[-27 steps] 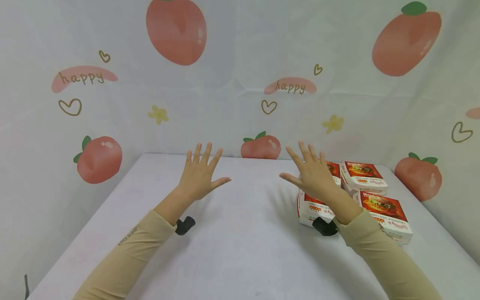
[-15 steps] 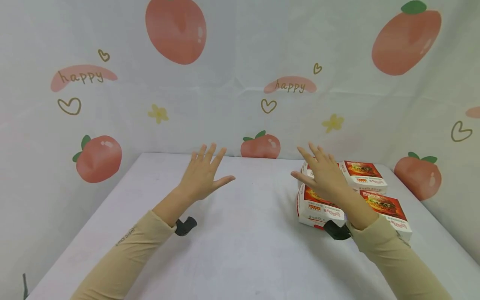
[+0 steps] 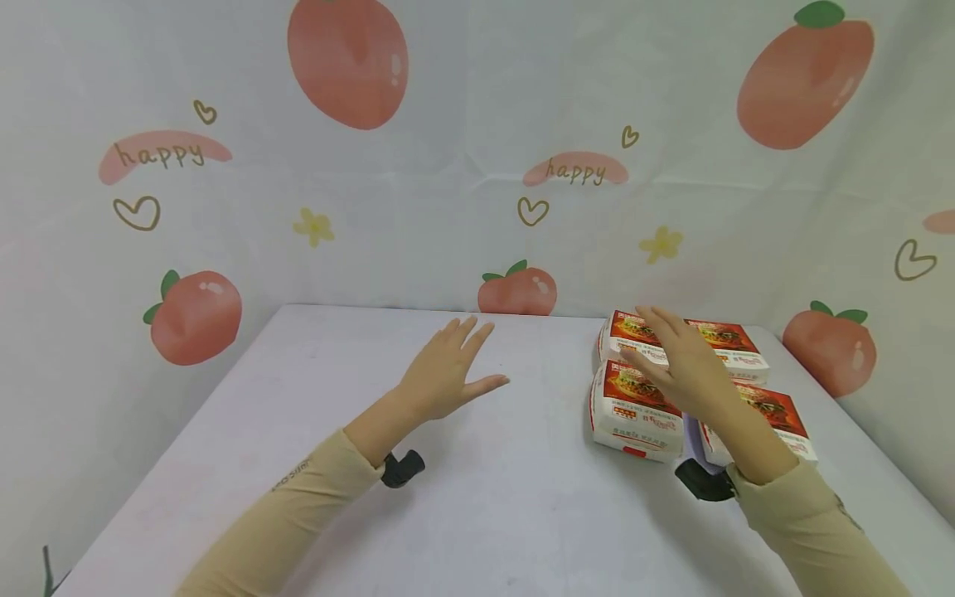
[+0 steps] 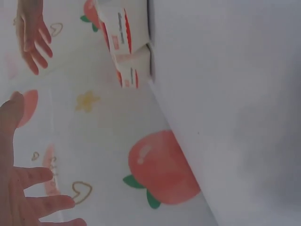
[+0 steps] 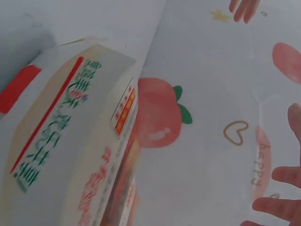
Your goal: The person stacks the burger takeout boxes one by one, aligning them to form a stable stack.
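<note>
Several white paper burger boxes with red lids picturing a burger stand at the table's right: a front-left box, a back-left box, a back-right box and a front-right box. My right hand hovers over them, fingers extended and holding nothing, hiding parts of the boxes. Close up in the right wrist view, the printed side of a burger box fills the left. Over the middle of the table my left hand is raised, thumb apart from its straight fingers, with nothing in it.
The white table runs back to a pale curtain printed with fruit, hearts and "happy". A black wrist camera hangs under the left wrist and another black wrist camera under the right one.
My left hand has moved right and slightly nearer. My right hand has also shifted right and lower, uncovering the two left burger boxes. The boxes have stayed in place.
</note>
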`<control>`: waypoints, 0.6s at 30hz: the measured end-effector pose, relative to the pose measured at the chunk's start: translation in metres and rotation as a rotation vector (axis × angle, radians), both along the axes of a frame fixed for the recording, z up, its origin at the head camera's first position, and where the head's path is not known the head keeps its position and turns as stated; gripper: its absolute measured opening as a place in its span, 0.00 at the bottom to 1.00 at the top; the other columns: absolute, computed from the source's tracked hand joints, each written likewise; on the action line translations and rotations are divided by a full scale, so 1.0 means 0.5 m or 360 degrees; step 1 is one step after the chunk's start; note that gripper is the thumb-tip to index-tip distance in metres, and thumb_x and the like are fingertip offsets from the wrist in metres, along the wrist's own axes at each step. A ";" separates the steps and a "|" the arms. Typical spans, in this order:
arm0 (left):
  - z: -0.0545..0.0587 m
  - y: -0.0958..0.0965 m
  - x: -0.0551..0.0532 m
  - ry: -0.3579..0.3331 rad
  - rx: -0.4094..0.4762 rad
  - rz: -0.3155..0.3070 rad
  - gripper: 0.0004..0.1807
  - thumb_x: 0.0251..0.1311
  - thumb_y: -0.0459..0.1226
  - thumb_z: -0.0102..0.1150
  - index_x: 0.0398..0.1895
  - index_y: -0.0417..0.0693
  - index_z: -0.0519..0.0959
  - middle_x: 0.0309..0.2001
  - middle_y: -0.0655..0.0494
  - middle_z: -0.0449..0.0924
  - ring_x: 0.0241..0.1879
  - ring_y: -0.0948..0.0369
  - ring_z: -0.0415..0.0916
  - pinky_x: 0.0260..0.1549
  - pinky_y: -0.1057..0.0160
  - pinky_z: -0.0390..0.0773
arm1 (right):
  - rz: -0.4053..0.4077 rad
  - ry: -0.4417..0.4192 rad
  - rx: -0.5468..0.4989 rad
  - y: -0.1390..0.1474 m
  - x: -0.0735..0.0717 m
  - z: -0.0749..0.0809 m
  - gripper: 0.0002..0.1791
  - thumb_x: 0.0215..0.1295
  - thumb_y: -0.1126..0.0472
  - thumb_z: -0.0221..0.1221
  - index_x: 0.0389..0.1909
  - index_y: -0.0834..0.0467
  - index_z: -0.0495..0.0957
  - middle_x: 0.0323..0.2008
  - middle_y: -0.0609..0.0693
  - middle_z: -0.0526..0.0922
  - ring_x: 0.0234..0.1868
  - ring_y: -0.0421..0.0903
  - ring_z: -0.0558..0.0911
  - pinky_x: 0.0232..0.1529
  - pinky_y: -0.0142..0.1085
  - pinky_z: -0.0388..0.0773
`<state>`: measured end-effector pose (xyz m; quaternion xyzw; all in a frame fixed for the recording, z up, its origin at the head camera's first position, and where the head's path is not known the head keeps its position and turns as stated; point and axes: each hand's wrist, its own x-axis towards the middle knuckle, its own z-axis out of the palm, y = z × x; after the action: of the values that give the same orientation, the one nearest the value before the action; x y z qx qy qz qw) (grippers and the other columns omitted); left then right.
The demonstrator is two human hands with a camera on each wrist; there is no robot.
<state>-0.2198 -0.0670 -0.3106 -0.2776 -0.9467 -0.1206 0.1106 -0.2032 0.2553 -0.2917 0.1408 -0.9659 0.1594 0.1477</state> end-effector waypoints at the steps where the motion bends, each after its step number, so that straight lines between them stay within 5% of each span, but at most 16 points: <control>1: -0.002 0.006 0.001 -0.0043 0.0027 -0.0012 0.42 0.60 0.60 0.49 0.70 0.45 0.56 0.70 0.40 0.57 0.70 0.42 0.53 0.69 0.47 0.57 | -0.0011 -0.0009 -0.0005 0.004 0.004 -0.001 0.39 0.65 0.42 0.53 0.71 0.55 0.52 0.68 0.65 0.57 0.66 0.69 0.59 0.60 0.68 0.58; 18: -0.067 0.114 0.016 -0.0518 0.0178 -0.0177 0.42 0.61 0.61 0.47 0.72 0.51 0.53 0.72 0.49 0.54 0.72 0.54 0.52 0.69 0.53 0.60 | -0.0174 0.0007 -0.0103 0.079 0.050 -0.041 0.38 0.67 0.45 0.50 0.71 0.58 0.51 0.66 0.69 0.57 0.64 0.71 0.58 0.53 0.72 0.58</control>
<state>-0.2117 -0.0100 -0.3438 -0.2996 -0.9271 -0.2224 -0.0358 -0.1782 0.2949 -0.3122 0.0833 -0.9662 0.1818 0.1628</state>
